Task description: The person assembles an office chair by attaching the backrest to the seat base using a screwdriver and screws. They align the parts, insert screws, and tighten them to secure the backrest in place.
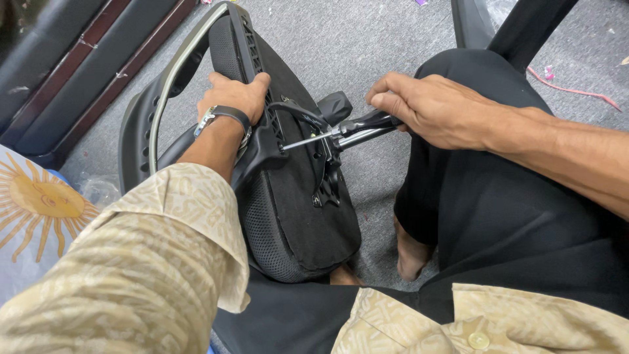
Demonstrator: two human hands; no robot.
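On the person's lap, from the grips outward:

Right hand: the right hand (438,108) is wrapped closed around the black handle of a screwdriver (357,126), fingers curled over the top of it.

Screwdriver tip: the bare metal shaft runs leftward and its tip sits at a spot on the black plastic frame (262,124) of the chair part, where a screw seems to be; the screw head itself is too small to make out.

Left hand: the left hand (236,98) is clamped over the edge of that frame, thumb side towards the camera, bracing it; a dark wrist strap (229,115) sits just below it.

Chair part: the chair back (295,203), padded with black fabric and mesh, lies tilted across the knees, its curved outer rim (167,85) reaching towards the grey carpet (367,39).

Bracket: a black metal bracket (327,187) lies against the fabric panel, just right of the screwdriver shaft.

Progress: I judge the work to be mid-way, with the tool engaged at one fixing point. Whether that screw is going in or coming out cannot be told, nor how many others are left.

Around: a bare foot (413,255) rests on the carpet beside black trousers (517,216).
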